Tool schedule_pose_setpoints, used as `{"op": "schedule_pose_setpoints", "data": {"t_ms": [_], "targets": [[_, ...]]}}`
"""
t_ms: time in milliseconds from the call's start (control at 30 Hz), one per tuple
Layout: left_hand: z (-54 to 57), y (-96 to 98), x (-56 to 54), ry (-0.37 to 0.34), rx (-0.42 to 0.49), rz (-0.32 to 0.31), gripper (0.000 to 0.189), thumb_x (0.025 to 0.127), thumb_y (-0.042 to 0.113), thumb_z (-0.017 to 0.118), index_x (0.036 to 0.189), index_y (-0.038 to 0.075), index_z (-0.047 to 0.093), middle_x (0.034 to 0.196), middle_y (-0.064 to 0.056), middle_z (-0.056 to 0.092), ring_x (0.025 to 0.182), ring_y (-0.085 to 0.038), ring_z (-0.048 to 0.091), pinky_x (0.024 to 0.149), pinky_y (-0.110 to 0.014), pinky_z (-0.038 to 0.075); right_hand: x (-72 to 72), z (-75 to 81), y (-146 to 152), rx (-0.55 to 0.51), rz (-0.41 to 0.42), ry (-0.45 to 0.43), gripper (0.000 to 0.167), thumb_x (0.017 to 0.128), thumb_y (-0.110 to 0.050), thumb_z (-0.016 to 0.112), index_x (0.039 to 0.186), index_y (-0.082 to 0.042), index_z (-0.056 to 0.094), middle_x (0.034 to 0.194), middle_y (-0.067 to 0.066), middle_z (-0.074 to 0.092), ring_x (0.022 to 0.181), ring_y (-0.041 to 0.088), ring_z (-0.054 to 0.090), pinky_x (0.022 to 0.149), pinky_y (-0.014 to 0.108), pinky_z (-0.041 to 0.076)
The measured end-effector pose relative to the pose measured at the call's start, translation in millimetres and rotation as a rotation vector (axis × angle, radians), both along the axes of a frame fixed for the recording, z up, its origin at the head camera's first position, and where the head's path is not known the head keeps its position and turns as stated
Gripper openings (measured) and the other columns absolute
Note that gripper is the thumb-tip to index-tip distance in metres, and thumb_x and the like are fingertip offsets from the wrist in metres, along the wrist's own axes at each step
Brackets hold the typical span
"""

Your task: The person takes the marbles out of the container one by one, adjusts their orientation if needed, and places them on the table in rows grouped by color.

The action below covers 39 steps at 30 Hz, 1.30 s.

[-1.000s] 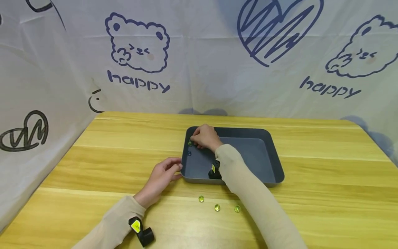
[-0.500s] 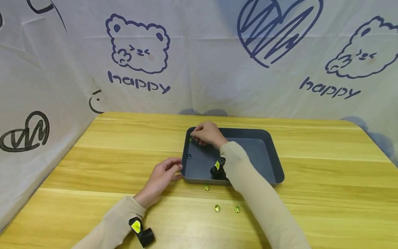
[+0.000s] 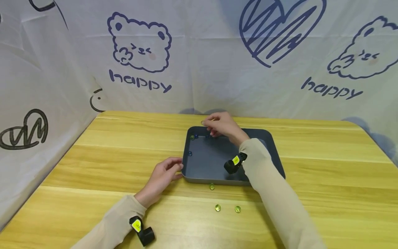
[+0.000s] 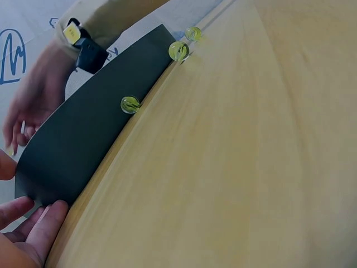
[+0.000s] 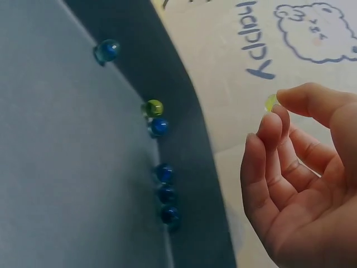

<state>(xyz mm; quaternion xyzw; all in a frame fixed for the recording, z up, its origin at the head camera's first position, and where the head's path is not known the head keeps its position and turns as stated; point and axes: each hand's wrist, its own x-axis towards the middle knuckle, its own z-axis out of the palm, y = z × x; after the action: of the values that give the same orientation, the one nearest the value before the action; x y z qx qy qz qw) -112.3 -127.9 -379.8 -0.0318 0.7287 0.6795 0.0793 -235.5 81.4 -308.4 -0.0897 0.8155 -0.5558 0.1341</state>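
My right hand (image 3: 222, 125) is raised over the back rim of a dark grey tray (image 3: 214, 159), pinching a yellow-green marble (image 5: 270, 103) between thumb and fingertips. Along the tray's inner edge lie a green marble (image 5: 154, 108) and several blue marbles (image 5: 165, 194). My left hand (image 3: 162, 176) touches the tray's front left corner, its fingers (image 4: 47, 229) against the outer wall. One green marble (image 4: 130, 104) sits close to the tray's front wall. Two more green marbles, one at the left (image 3: 217, 208) and one at the right (image 3: 237, 209), lie on the table nearer me.
The tray stands on a wood-grain table (image 3: 118, 155). Behind it hangs a white cloth (image 3: 199, 69) with drawn bears and a heart. Black cameras sit on both wrists, the left one (image 3: 142, 231) close over the table.
The right hand has risen from the tray's back left corner and moved back and right with a marble. One green marble on the table has rolled to the tray's front. The left hand stays put.
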Motion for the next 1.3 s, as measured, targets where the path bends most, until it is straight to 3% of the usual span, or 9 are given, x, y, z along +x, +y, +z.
{"op": "schedule_pose_setpoints", "data": {"t_ms": [200, 433, 667, 833, 1133, 1300], "targets": [[-0.4, -0.9, -0.6, -0.009, -0.004, 0.002, 0.034, 0.095, 0.005, 0.049, 0.126, -0.008, 0.055, 0.123, -0.022, 0.055, 0.110, -0.029, 0.056, 0.087, -0.034, 0.056, 8.8, 12.6, 10.1, -0.015, 0.021, 0.031, 0.026, 0.093, -0.022, 0.065, 0.112, -0.004, 0.067, 0.093, 0.023, 0.060, 0.086, 0.043, 0.059, 0.079, 0.048, 0.056], [0.0, -1.5, -1.1, -0.025, -0.007, 0.009, 0.034, 0.095, 0.005, 0.050, 0.127, -0.007, 0.056, 0.123, -0.020, 0.056, 0.109, -0.027, 0.057, 0.087, -0.033, 0.056, 29.1, 26.1, 17.2, -0.079, 0.042, 0.090, 0.030, 0.092, -0.023, 0.066, 0.115, -0.003, 0.065, 0.077, 0.011, 0.058, 0.071, 0.030, 0.057, 0.067, 0.032, 0.055], [0.2, -1.9, 0.4, -0.017, 0.004, 0.006, 0.034, 0.095, 0.004, 0.050, 0.126, -0.009, 0.055, 0.122, -0.022, 0.055, 0.109, -0.029, 0.057, 0.086, -0.033, 0.056, 48.3, 29.4, 29.2, -0.114, 0.064, 0.161, 0.027, 0.094, -0.020, 0.064, 0.114, -0.003, 0.065, 0.075, 0.012, 0.059, 0.068, 0.025, 0.055, 0.066, 0.034, 0.053], [0.9, -2.2, 1.1, -0.012, 0.006, -0.001, 0.034, 0.096, 0.005, 0.050, 0.127, -0.008, 0.055, 0.123, -0.022, 0.055, 0.109, -0.029, 0.057, 0.087, -0.033, 0.056, 66.4, 33.0, 42.0, -0.080, 0.089, 0.207, 0.024, 0.094, -0.018, 0.064, 0.111, -0.002, 0.065, 0.075, 0.013, 0.059, 0.073, 0.032, 0.057, 0.071, 0.038, 0.052], [2.3, -2.4, 0.5, -0.015, -0.002, -0.008, 0.034, 0.096, 0.005, 0.050, 0.127, -0.007, 0.056, 0.123, -0.020, 0.055, 0.109, -0.028, 0.057, 0.087, -0.033, 0.056, 103.0, 35.2, 64.3, -0.033, 0.138, 0.225, 0.019, 0.093, -0.012, 0.064, 0.109, -0.001, 0.065, 0.075, 0.012, 0.059, 0.070, 0.027, 0.056, 0.070, 0.033, 0.051], [2.8, -2.7, -0.4, -0.007, 0.000, -0.013, 0.033, 0.096, 0.005, 0.050, 0.126, -0.008, 0.056, 0.123, -0.021, 0.055, 0.109, -0.029, 0.057, 0.088, -0.035, 0.056, 112.5, 31.7, 72.6, -0.048, 0.168, 0.227, 0.018, 0.094, -0.010, 0.063, 0.109, 0.000, 0.064, 0.075, 0.013, 0.059, 0.067, 0.025, 0.055, 0.068, 0.032, 0.052]]}}
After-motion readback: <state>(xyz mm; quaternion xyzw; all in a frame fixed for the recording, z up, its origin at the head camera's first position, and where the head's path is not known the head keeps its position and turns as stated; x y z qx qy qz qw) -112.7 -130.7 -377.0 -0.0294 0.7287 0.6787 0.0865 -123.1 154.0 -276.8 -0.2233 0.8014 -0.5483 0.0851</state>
